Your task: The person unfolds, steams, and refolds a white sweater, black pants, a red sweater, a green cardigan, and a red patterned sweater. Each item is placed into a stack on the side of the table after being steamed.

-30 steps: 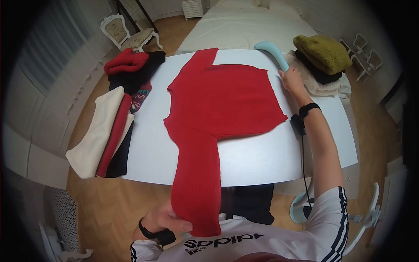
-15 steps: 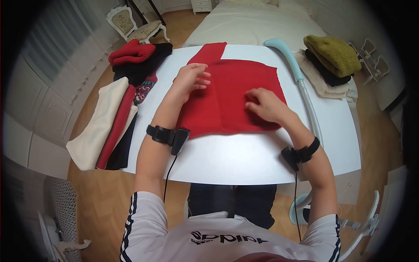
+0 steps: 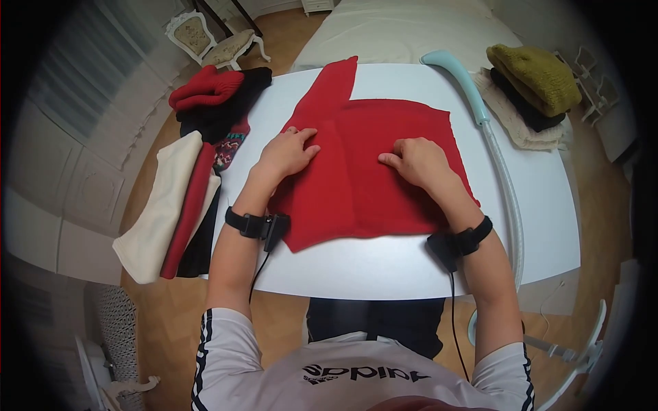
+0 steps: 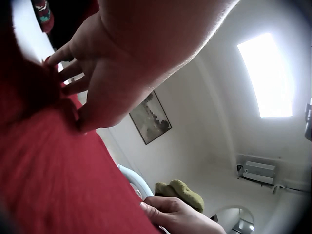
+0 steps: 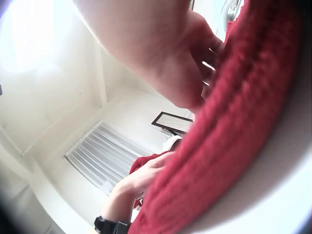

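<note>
A red knit sweater [image 3: 397, 198] lies on the white table, its near sleeve folded in over the body and the far sleeve pointing away at the back left. My left hand [image 3: 286, 152] rests on its left part with fingers spread loosely; in the left wrist view the fingertips of this hand [image 4: 97, 73] touch the red knit. On the right half of the sweater lies my right hand [image 3: 419, 162], fingers loosely bent and touching the fabric. The right wrist view shows this hand [image 5: 185, 63] at the knit, its fingertips partly hidden.
At the left are a red and black pile [image 3: 212, 92] and folded cream, red and black garments [image 3: 164, 205]. A light blue steamer handle [image 3: 456, 79] with a grey hose runs down the right side, beside a pile topped by an olive knit [image 3: 534, 79]. A bed stands behind.
My left hand has carried the near sleeve up from the table's front and released it over the body. My right hand has let go of the steamer handle and come onto the sweater.
</note>
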The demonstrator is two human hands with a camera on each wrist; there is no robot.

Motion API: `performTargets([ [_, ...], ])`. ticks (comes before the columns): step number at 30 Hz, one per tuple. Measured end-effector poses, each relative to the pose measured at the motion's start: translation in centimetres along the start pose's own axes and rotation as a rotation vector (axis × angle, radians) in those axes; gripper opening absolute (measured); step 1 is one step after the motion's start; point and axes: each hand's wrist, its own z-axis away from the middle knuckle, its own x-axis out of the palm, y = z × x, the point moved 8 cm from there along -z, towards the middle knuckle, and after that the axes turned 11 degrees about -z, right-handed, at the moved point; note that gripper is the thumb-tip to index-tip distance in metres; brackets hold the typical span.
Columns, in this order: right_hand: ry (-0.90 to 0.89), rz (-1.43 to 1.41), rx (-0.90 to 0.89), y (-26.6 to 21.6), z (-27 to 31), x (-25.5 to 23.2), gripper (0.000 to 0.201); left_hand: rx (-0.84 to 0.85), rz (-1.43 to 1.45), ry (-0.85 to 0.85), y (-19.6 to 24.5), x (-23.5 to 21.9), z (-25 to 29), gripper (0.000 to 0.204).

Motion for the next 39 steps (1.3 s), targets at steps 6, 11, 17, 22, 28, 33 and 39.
performTargets([
  [6, -0.265, -0.184, 0.142, 2.2, 0.5, 0.4, 0.047, -0.01, -0.079, -0.382, 1.4, -4.6, -2.4, 0.047],
  [11, -0.228, -0.383, 0.218, 3.7, 0.5, -0.3, 0.045, -0.067, 0.039, 0.097, 0.3, -4.2, -14.3, 0.044],
  [17, -0.3, -0.767, 0.295, 5.0, 0.5, 0.6, 0.038, -0.282, 0.215, 0.092, -2.0, -0.3, -22.7, 0.046],
  [22, -0.296, -0.805, 0.315, 5.1, 0.7, 0.6, 0.034, -0.383, 0.517, -0.021, -1.4, -2.0, -20.9, 0.045],
  [28, -0.282, -0.783, 0.294, 5.2, 0.4, 1.0, 0.037, -0.038, 1.473, 0.07, -4.2, -6.3, -18.4, 0.037],
  [33, -0.277, -0.775, 0.301, 5.2, 0.4, 0.9, 0.037, 0.476, 1.152, -0.235, -2.1, -7.4, -6.4, 0.041],
  [39, -0.28, -0.714, 0.284, 4.7, 0.6, 0.6, 0.036, 0.392, 0.218, 0.121, 4.3, -6.9, 9.9, 0.051],
])
